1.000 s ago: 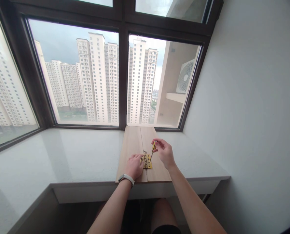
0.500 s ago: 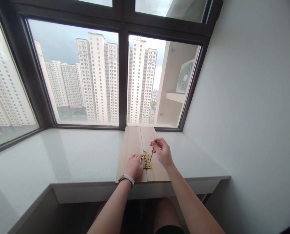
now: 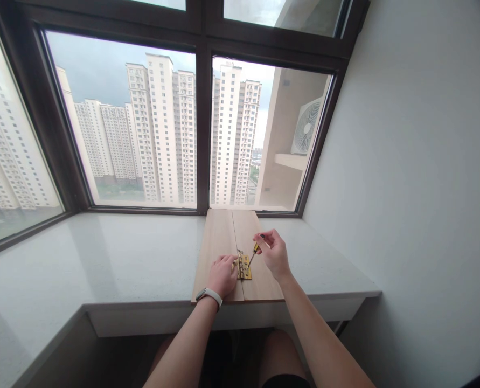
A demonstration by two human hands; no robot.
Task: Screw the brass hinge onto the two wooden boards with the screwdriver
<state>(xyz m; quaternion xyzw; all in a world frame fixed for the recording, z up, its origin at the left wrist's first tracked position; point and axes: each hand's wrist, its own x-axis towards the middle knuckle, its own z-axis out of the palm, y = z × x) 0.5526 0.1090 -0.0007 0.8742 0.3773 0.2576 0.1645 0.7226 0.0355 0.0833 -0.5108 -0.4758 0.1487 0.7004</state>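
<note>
Two pale wooden boards [image 3: 219, 231] lie side by side, with a narrow seam between them. A brass hinge [image 3: 247, 275] bridges the seam near their front end. My left hand [image 3: 222, 276] lies over the hinge's left leaf, fingers stretched out and pressing down; that leaf is mostly covered. My right hand [image 3: 275, 255] is closed round the handle of a yellow and black screwdriver [image 3: 256, 248]. It leans to the right, its tip down at the hinge's right leaf. Whether the tip sits in a screw is too small to tell. A few small screws [image 3: 240, 251] lie just behind the hinge.
The boards rest on a white sill [image 3: 143, 258], reaching from its front edge to the dark window frame [image 3: 202, 134]. A white wall [image 3: 405, 161] rises on the right. My knees are under the sill's edge.
My right hand has shifted slightly right, tilting the screwdriver's handle further right while its tip stays at the hinge. My left hand has stayed in place.
</note>
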